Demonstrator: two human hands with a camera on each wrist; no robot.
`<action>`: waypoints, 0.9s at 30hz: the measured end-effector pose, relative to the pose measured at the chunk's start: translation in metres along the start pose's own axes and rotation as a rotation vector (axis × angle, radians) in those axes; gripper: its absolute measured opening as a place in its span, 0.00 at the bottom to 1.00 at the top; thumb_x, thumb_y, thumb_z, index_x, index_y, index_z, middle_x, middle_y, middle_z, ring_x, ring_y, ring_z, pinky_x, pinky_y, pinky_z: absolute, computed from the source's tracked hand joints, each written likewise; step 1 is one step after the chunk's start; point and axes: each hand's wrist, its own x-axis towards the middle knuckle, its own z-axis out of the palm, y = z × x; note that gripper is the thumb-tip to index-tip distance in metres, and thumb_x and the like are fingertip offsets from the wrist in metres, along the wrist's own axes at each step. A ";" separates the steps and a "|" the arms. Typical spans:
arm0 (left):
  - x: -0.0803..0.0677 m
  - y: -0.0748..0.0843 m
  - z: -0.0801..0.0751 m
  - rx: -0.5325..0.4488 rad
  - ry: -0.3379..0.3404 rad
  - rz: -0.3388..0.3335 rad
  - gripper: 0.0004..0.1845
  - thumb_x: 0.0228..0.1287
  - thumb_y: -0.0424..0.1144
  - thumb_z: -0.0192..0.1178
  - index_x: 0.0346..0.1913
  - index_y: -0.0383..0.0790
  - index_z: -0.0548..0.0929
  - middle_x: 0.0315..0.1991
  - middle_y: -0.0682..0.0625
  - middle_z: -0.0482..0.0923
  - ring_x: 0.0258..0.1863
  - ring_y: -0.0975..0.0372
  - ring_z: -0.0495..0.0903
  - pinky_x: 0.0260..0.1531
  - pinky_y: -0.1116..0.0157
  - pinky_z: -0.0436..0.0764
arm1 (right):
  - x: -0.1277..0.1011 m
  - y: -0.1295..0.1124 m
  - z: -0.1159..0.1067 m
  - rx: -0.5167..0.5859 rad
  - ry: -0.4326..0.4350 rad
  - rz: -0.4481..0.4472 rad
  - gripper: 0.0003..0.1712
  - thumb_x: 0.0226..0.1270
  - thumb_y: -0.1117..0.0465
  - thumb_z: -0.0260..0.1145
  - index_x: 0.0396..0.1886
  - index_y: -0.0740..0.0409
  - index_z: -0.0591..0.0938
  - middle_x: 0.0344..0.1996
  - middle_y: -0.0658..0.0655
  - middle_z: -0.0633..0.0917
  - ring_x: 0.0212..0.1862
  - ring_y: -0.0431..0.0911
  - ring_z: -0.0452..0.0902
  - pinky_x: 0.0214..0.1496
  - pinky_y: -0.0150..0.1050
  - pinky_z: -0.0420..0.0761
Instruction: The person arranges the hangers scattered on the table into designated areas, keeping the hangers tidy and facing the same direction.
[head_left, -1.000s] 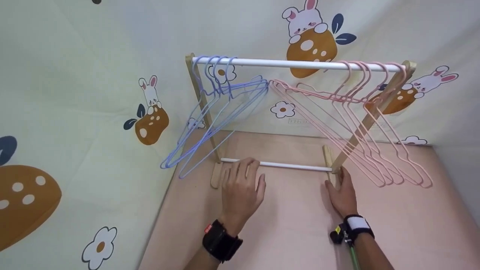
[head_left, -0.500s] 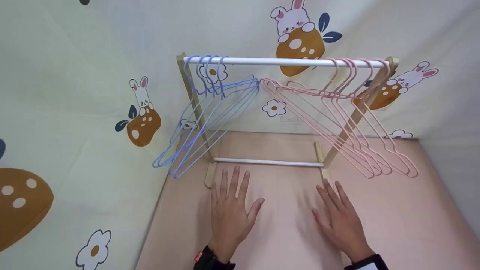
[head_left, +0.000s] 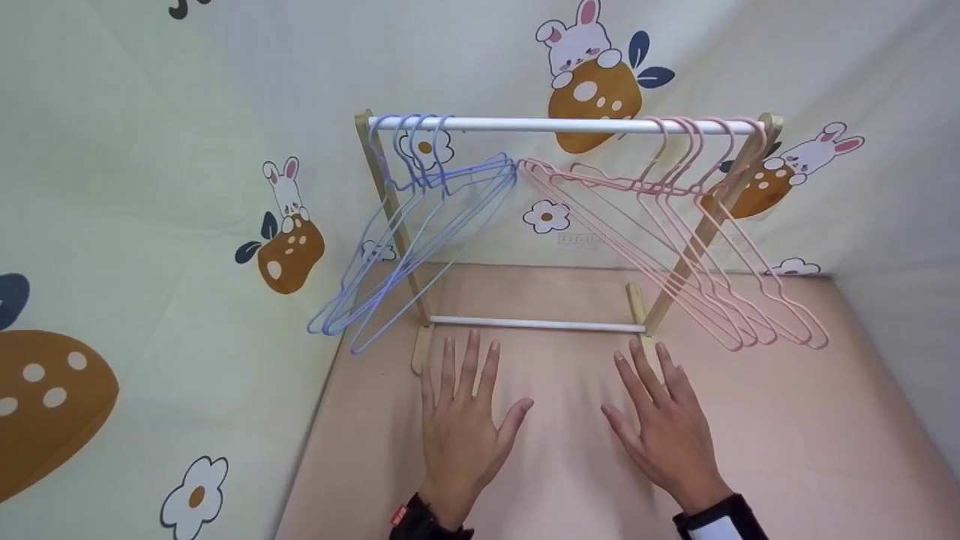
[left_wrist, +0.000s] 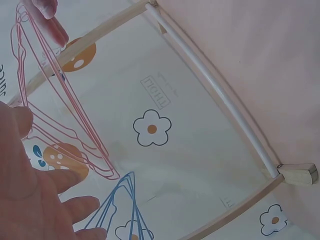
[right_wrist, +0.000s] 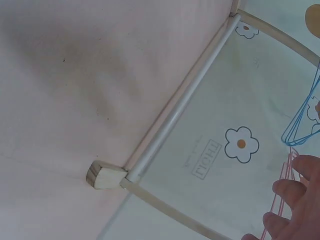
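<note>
Both hands are spread with straight fingers, holding nothing, in front of a small clothes rack. The left hand (head_left: 461,435) lies before the left part of the rack's lower white bar (head_left: 536,324), its fingertips just short of it. My right hand (head_left: 671,431) is by the rack's right wooden foot (head_left: 636,304), partly covering it. From the upper white bar (head_left: 540,124) hang several blue hangers (head_left: 420,259) at the left end and several pink hangers (head_left: 697,262) at the right. In the right wrist view, the right fingers (right_wrist: 290,192) show at the lower right.
The rack stands on a pink surface (head_left: 562,450) close to the back wall cloth (head_left: 480,45), printed with rabbits and flowers. Another printed cloth wall (head_left: 150,262) rises at the left. The left wooden foot (head_left: 421,351) juts toward me.
Both hands have let go of the rack's lower part, drawn back toward me and spread their fingers. The rack and hangers appear slightly shifted left in the head view.
</note>
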 end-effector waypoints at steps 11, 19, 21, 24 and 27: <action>-0.005 0.004 0.006 0.000 -0.087 -0.023 0.43 0.75 0.69 0.60 0.82 0.46 0.75 0.85 0.43 0.64 0.84 0.42 0.61 0.76 0.31 0.61 | -0.004 -0.001 0.001 0.030 -0.024 0.042 0.42 0.84 0.35 0.57 0.83 0.58 0.74 0.83 0.62 0.69 0.84 0.65 0.57 0.78 0.69 0.62; -0.005 0.004 0.006 0.005 -0.115 -0.030 0.42 0.76 0.69 0.61 0.82 0.46 0.75 0.86 0.43 0.63 0.84 0.41 0.60 0.77 0.32 0.60 | -0.007 -0.002 0.002 0.037 -0.040 0.051 0.41 0.79 0.41 0.65 0.82 0.59 0.75 0.84 0.61 0.69 0.84 0.66 0.58 0.78 0.68 0.63; -0.004 0.004 0.005 0.010 -0.123 -0.033 0.42 0.76 0.68 0.60 0.82 0.46 0.75 0.86 0.43 0.62 0.84 0.41 0.60 0.77 0.32 0.60 | -0.007 -0.003 0.001 0.039 -0.034 0.050 0.41 0.78 0.42 0.65 0.81 0.59 0.75 0.83 0.61 0.69 0.84 0.66 0.58 0.78 0.68 0.63; -0.003 0.005 0.005 0.008 -0.138 -0.039 0.41 0.77 0.68 0.60 0.82 0.46 0.76 0.86 0.42 0.61 0.85 0.41 0.58 0.77 0.32 0.59 | -0.007 -0.003 0.001 0.046 -0.017 0.048 0.40 0.78 0.42 0.66 0.81 0.58 0.76 0.83 0.61 0.69 0.84 0.65 0.59 0.77 0.68 0.64; -0.002 0.006 0.004 0.005 -0.153 -0.044 0.40 0.77 0.68 0.59 0.81 0.46 0.76 0.87 0.42 0.60 0.85 0.41 0.58 0.77 0.31 0.59 | -0.006 -0.002 0.001 0.055 0.004 0.040 0.40 0.79 0.42 0.64 0.81 0.59 0.76 0.83 0.61 0.69 0.83 0.66 0.59 0.78 0.66 0.64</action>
